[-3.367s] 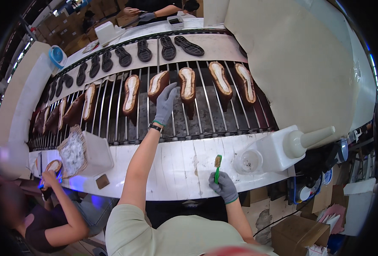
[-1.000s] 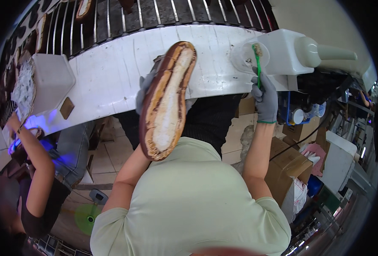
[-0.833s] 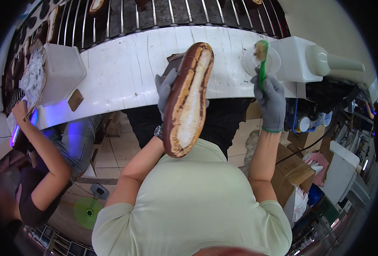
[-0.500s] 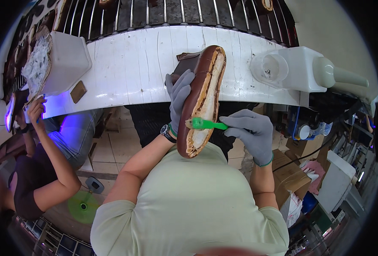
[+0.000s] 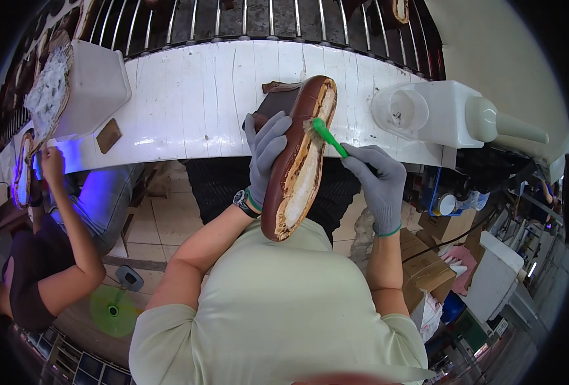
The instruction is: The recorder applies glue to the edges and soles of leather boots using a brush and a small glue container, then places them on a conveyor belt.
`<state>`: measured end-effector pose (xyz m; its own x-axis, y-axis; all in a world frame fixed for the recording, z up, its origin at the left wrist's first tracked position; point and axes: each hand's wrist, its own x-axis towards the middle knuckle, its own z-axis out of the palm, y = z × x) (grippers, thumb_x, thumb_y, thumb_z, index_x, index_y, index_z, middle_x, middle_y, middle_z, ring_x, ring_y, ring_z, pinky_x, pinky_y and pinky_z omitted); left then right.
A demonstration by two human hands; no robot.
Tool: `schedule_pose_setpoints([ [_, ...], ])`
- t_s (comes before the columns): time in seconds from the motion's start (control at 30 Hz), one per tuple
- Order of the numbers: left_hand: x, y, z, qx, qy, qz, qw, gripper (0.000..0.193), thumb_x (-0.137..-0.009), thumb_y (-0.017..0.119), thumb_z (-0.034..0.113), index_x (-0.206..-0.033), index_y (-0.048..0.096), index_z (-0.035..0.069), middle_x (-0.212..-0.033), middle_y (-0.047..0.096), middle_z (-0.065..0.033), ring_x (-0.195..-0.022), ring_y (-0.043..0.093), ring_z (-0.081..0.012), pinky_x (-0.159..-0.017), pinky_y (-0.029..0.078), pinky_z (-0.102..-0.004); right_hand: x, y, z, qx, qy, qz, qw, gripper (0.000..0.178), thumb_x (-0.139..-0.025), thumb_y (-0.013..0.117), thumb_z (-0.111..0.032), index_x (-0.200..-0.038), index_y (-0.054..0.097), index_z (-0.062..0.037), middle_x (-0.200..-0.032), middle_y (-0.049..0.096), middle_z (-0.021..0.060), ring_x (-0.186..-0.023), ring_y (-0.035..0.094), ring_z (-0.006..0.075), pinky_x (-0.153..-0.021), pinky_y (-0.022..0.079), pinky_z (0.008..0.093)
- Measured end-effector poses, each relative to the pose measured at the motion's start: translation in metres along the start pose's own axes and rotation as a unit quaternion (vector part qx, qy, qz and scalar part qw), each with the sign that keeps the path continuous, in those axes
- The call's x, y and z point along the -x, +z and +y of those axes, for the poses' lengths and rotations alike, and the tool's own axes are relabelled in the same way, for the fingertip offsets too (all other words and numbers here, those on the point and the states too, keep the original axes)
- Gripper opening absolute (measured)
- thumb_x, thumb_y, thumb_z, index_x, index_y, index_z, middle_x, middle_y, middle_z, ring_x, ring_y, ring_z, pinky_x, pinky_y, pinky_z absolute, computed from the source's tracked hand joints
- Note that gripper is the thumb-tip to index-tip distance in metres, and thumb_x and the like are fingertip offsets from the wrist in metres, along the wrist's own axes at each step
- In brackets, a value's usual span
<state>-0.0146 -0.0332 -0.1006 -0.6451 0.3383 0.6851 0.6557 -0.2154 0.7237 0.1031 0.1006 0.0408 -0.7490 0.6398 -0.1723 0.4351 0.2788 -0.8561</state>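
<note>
My left hand (image 5: 266, 153), in a grey glove, grips a brown shoe (image 5: 299, 160) turned sole side up, its pale bottom showing. My right hand (image 5: 379, 183), also gloved in grey, holds a green-handled brush (image 5: 326, 135). The bristles rest on the rim of the shoe's bottom near its far end. Both hands are raised in front of my chest, just off the edge of the white bench (image 5: 201, 96).
A white pot (image 5: 407, 110) sits in a white holder (image 5: 477, 122) at the bench's right. A white box (image 5: 85, 86) stands at the left. A metal-bar conveyor (image 5: 259, 19) carries more shoes behind. A co-worker (image 5: 47, 250) works at the left by a blue light.
I took the shoe off the conveyor, dipped the brush at the white pot, and brought it onto the shoe bottom. The brush has since moved from the middle toward the far end.
</note>
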Motion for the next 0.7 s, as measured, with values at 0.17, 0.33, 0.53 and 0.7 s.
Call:
schedule_pose_setpoints([
  [0.17, -0.003, -0.007, 0.003, -0.028, -0.001, -0.035, 0.999, 0.06, -0.082, 0.075, 0.011, -0.131, 0.04, 0.016, -0.141, 0.049, -0.012, -0.13, 0.051, -0.0346, -0.114, 0.012, -0.0675, -0.019, -0.001, 0.011, 0.025, 0.026, 0.025, 0.999, 0.023, -0.085, 0.073, -0.007, -0.108, 0.074, -0.0015, -0.079, 0.066, 0.0, -0.071, 0.053, 0.0053, -0.063, 0.041, 0.022],
  [0.33, -0.007, -0.008, 0.006, -0.036, 0.002, -0.033, 0.999, 0.057, -0.084, 0.074, 0.012, -0.13, 0.041, 0.016, -0.14, 0.051, -0.0118, -0.13, 0.052, -0.0347, -0.115, 0.011, -0.0657, -0.045, 0.0, 0.029, 0.032, 0.014, 0.068, 0.997, 0.023, -0.086, 0.073, -0.013, -0.106, 0.075, -0.0022, -0.076, 0.066, -0.0002, -0.066, 0.048, 0.0048, -0.059, 0.038, 0.022],
  [0.53, -0.013, -0.01, 0.011, -0.038, 0.003, -0.034, 0.999, 0.051, -0.085, 0.071, 0.012, -0.128, 0.043, 0.015, -0.138, 0.054, -0.0125, -0.127, 0.054, -0.0349, -0.116, 0.011, -0.0642, -0.061, -0.002, 0.035, 0.032, -0.019, 0.102, 0.994, 0.022, -0.085, 0.073, -0.014, -0.104, 0.076, -0.0035, -0.073, 0.065, 0.0018, -0.063, 0.046, 0.0058, -0.057, 0.037, 0.0229],
  [0.7, -0.014, -0.012, 0.008, -0.023, 0.008, -0.034, 0.999, 0.046, -0.087, 0.069, 0.013, -0.126, 0.045, 0.014, -0.137, 0.055, -0.0128, -0.126, 0.055, -0.0352, -0.116, 0.011, -0.0644, -0.024, -0.019, 0.016, -0.021, 0.026, -0.048, 0.998, 0.023, -0.084, 0.074, -0.012, -0.105, 0.076, -0.0041, -0.074, 0.064, -0.0004, -0.064, 0.046, 0.0048, -0.058, 0.036, 0.0224],
])
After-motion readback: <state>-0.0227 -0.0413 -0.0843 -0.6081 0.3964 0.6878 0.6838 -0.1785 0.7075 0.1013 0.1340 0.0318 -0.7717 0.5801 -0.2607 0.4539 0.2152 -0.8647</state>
